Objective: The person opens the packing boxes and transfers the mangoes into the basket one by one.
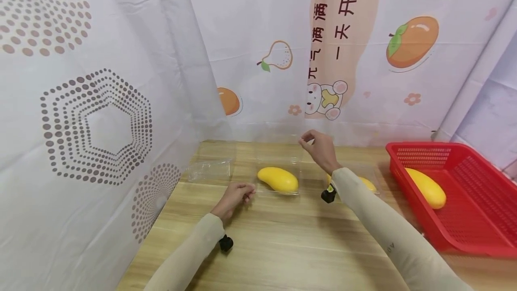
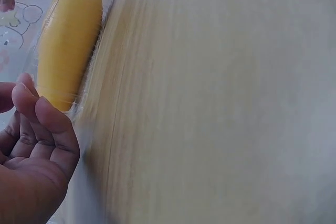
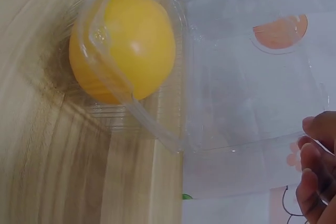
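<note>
- The right hand (image 1: 321, 147) pinches a corner of the raised lid (image 1: 278, 151) between thumb and fingertips.
- The left hand (image 1: 234, 199) has bent fingers, their tips at the near left corner of the middle box (image 1: 263, 191); whether they grip its edge I cannot tell.
- The middle mango (image 1: 278, 180) lies in that box, just right of the left fingertips and below the right hand, nearer to the person.
- The left box (image 1: 210, 169), also clear, lies just beyond the left hand and to its left.
- Below the right wrist, partly hidden by the sleeve (image 1: 375, 212), the right mango (image 1: 368, 185) sits in another clear box.
- Well to the right of the right hand stands the red basket (image 1: 480, 210); the last mango (image 1: 428, 188) lies inside, along its left wall.
- Under both hands is the wooden table (image 1: 282, 246); beyond them hangs a printed curtain (image 1: 242, 21).
</note>
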The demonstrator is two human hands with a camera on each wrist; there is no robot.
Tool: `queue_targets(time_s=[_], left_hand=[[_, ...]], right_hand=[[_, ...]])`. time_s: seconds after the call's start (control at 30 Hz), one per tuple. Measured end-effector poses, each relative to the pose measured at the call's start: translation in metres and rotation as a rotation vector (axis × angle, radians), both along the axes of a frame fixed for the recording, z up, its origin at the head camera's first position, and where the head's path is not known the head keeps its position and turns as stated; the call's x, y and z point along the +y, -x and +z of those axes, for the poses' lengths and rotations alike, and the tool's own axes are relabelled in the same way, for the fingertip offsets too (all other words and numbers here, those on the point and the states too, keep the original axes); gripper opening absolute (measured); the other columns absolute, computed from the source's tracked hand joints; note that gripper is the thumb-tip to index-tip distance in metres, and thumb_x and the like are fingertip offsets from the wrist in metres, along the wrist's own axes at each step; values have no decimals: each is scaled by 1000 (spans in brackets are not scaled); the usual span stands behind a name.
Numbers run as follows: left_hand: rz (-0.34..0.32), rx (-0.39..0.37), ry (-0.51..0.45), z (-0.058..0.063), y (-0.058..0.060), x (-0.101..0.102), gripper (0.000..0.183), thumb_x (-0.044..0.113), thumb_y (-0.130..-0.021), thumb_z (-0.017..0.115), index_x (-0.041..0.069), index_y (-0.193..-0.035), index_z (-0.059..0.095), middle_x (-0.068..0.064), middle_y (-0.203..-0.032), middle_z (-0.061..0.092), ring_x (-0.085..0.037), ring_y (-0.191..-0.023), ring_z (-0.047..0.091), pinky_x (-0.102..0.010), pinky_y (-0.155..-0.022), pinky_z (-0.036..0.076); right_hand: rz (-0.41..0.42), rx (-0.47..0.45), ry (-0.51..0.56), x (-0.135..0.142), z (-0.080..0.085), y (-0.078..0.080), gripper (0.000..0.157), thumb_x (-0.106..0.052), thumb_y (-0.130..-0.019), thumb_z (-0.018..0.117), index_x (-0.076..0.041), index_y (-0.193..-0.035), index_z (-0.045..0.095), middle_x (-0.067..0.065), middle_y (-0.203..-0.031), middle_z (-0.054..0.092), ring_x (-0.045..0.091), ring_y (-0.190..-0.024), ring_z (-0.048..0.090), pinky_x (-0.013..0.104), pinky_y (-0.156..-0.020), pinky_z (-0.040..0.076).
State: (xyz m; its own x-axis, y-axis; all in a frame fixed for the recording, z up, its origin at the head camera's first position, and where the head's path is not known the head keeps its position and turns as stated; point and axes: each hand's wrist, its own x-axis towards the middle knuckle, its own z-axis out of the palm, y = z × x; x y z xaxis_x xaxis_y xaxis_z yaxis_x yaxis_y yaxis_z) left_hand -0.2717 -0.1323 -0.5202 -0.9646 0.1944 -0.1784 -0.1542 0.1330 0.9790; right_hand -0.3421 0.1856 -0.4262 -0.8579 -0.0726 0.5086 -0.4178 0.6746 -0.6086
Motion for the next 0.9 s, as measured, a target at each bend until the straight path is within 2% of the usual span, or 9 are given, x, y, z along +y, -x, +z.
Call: queue_targets(time_s=[0.13,0.3,0.6,0.73,0.9], left_hand=[[-15,16,-9,-2,2,0,29,15,-104,61,-12,-110,70,-13,-87,68,-12,-72,57,-20,-62,50],[-15,29,-21,-3,4,1,29,14,-104,63,-13,-110,70,-12,-85,69,-10,-69,57,-19,-61,50],[-2,-6,-23,-1,4,-1,31,17,-103,65,-12,-112,70,-15,-93,70,-9,-68,56,-18,-61,49],[0,-3,-24,1,2,-1,32,17,-103,65,-13,-112,69,-16,-92,69,-9,-69,56,-19,-60,48],[1,-1,-18,1,1,0,31,17,-103,65,-12,-111,70,-13,-90,68,-9,-69,55,-19,-61,48]], right_hand=[[5,-43,87,1,-5,4,15,-18,-97,75,-4,-102,73,11,-95,75,23,-68,67,31,-58,55],[13,-97,139,2,-11,8,17,-17,-96,75,-2,-103,72,14,-95,74,24,-65,68,27,-54,56],[17,-159,107,3,-24,14,14,-12,-95,75,1,-98,74,18,-91,75,25,-54,67,26,-53,54],[30,-224,100,6,-28,15,14,-11,-95,74,3,-97,74,20,-91,75,29,-56,67,25,-52,53],[49,-352,86,10,-31,16,14,-9,-94,75,4,-97,72,19,-89,74,35,-63,69,25,-49,51]])
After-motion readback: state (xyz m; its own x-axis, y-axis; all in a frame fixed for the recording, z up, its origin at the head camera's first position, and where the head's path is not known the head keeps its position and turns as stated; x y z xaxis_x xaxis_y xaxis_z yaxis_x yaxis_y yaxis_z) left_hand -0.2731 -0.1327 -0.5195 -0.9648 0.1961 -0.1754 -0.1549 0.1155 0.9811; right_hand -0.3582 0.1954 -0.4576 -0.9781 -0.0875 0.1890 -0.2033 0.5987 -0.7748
